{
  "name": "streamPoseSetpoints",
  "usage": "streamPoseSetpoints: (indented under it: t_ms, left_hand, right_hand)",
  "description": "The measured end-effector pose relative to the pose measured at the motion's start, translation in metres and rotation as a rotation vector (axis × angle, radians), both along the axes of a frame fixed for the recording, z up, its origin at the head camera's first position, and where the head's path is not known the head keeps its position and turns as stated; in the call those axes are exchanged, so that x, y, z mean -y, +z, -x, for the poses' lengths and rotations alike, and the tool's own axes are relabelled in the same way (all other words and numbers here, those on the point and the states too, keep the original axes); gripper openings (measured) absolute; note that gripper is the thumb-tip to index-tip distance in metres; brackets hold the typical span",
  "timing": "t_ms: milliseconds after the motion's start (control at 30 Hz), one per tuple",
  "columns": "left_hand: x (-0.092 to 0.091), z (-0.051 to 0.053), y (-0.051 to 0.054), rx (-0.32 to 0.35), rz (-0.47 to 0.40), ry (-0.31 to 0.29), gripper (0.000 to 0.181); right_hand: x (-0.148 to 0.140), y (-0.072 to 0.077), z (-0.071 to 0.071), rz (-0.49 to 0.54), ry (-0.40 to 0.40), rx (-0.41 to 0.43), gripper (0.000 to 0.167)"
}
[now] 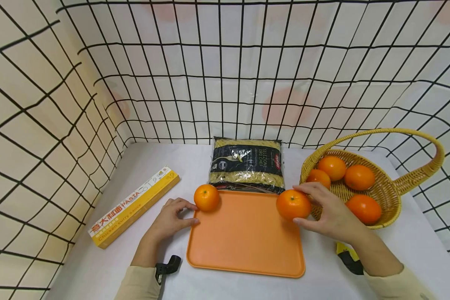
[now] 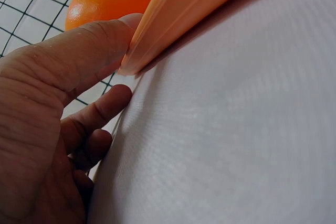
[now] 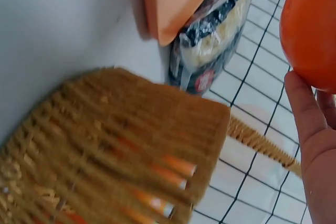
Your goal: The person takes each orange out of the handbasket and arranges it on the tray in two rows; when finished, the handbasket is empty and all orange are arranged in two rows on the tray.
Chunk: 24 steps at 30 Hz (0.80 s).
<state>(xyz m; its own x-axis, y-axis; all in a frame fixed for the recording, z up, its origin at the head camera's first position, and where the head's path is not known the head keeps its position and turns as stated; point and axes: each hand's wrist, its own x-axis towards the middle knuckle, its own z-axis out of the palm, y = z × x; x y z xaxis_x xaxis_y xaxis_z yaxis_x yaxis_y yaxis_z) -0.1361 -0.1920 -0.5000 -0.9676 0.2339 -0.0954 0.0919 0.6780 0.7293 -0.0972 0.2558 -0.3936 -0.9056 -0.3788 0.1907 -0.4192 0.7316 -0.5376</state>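
An orange tray (image 1: 247, 237) lies on the white cloth in front of me. My left hand (image 1: 172, 218) is at its left edge, the thumb (image 2: 113, 40) touching the rim and the forefinger by an orange (image 1: 206, 198) that sits in the tray's far left corner. The other left fingers are loosely bent around nothing. Between thumb and fingers, my right hand (image 1: 331, 212) holds another orange (image 1: 293, 204) over the tray's far right corner. In the right wrist view, that held orange (image 3: 312, 32) is partly out of frame.
Right of the tray stands a wicker basket (image 1: 393, 202) with a tall handle and several oranges. Behind the tray lies a bag of pasta (image 1: 247, 164). A yellow pasta box (image 1: 135, 206) lies at left. Black wire grid (image 1: 232, 89) walls the back and sides.
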Motion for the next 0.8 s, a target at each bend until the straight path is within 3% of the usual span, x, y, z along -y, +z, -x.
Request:
streamPoseSetpoints:
  t_ms: [500, 800]
  left_hand:
    - [-0.001, 0.0, 0.0, 0.012, 0.0, 0.007, 0.032]
    - [0.0, 0.0, 0.0, 0.003, 0.002, -0.001, 0.032]
  right_hand:
    - [0.035, -0.022, 0.013, 0.124, 0.058, 0.112, 0.071]
    - [0.058, -0.031, 0.022, 0.185, 0.064, 0.163, 0.078]
